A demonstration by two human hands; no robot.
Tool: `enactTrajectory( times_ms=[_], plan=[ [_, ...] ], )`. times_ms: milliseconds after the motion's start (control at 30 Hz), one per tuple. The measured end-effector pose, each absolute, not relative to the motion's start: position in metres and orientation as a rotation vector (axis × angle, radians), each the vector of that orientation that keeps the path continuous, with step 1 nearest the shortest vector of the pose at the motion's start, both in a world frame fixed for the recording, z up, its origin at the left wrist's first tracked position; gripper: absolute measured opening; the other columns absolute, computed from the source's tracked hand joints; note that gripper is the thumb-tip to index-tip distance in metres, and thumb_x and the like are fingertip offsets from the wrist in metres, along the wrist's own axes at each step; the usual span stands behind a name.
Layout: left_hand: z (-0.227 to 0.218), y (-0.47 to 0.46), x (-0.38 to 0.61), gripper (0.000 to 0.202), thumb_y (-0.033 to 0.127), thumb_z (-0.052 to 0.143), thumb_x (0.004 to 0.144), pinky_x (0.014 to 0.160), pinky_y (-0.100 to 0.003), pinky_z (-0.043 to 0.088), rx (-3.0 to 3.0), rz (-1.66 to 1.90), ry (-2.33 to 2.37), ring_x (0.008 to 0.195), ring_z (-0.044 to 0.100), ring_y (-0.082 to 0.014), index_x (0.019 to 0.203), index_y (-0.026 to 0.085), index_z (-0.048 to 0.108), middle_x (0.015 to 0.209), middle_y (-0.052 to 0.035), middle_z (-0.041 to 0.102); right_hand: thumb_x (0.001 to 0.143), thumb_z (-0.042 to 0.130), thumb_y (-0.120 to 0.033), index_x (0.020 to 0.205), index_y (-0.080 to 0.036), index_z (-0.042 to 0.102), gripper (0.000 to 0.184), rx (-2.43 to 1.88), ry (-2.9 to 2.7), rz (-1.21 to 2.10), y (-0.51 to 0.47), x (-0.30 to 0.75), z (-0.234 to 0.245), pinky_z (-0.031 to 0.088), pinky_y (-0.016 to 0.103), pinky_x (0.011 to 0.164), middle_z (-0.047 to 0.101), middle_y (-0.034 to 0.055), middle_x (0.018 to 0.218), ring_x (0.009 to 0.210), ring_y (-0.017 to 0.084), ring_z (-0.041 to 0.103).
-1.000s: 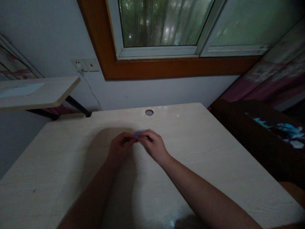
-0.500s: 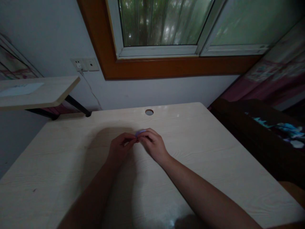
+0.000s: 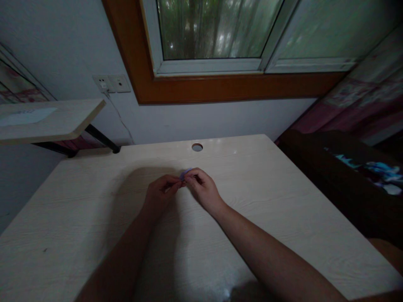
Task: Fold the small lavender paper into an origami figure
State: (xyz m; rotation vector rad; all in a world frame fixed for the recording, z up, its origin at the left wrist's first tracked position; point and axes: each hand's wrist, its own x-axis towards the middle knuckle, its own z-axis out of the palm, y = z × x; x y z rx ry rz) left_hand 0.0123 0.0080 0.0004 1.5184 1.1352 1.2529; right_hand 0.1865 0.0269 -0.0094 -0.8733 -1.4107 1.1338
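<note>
Above the middle of the pale wooden desk (image 3: 267, 188), my two hands meet fingertip to fingertip. My left hand (image 3: 160, 191) is closed, thumb and forefinger pinched together at the near side of a small purplish thing (image 3: 185, 172). From the other side my right hand (image 3: 203, 186) pinches the same purplish thing, its fingers curled over it. Most of this piece is hidden behind the fingers, so its kind cannot be made out. It looks thin and light violet.
A round cable hole (image 3: 197, 147) lies beyond my hands near the desk's back edge. At the left a raised shelf (image 3: 75, 121) on black legs holds a paper sheet (image 3: 30, 116). A white cord (image 3: 119, 117) hangs from the wall socket (image 3: 103, 84).
My right fingers have shifted slightly and closed down more on the purplish thing, which shows at a steeper tilt. My left hand has barely moved.
</note>
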Motion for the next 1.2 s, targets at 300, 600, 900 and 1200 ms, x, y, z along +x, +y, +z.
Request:
enactTrajectory(
  times_ms=[300,600,900,1200],
  plan=[
    [-0.002,0.01,0.012,0.02,0.037,0.072,0.083,0.077,-0.03,0.06,1.421,1.25,1.142,0.08,0.075,-0.0195,0.09,0.019,0.067,0.083,-0.004,0.075,0.091,0.063,-0.037,0.094,-0.023,0.065,0.015,-0.785,-1.365,1.252,0.024,0.184,-0.01,0.056,0.033,0.077,0.067,0.0033,0.092,0.081,0.017,0.068],
    [0.0,0.013,0.016,0.033,0.036,0.078,0.076,0.073,-0.033,0.062,1.273,1.238,1.059,0.071,0.075,-0.0192,0.095,0.017,0.059,0.078,-0.0023,0.074,0.087,0.068,-0.034,0.1,-0.024,0.067,0.016,-0.851,-1.383,1.199,0.025,0.185,-0.011,0.053,0.03,0.075,0.069,0.0028,0.094,0.082,0.016,0.064],
    [0.001,0.013,0.017,0.037,0.036,0.08,0.074,0.074,-0.032,0.062,1.251,1.228,1.055,0.071,0.075,-0.0184,0.097,0.017,0.058,0.079,-0.002,0.074,0.084,0.072,-0.026,0.123,-0.029,0.053,0.044,-0.701,-1.266,1.264,0.028,0.183,-0.017,0.054,0.029,0.073,0.066,-0.0011,0.092,0.081,0.014,0.065],
    [0.001,0.01,0.016,0.034,0.038,0.078,0.077,0.079,-0.035,0.061,1.257,1.194,1.08,0.077,0.075,-0.02,0.097,0.018,0.061,0.083,-0.0026,0.075,0.082,0.075,-0.03,0.125,-0.031,0.049,0.05,-0.708,-1.238,1.295,0.03,0.182,-0.021,0.056,0.03,0.071,0.066,-0.0015,0.091,0.079,0.015,0.065]
  ],
)
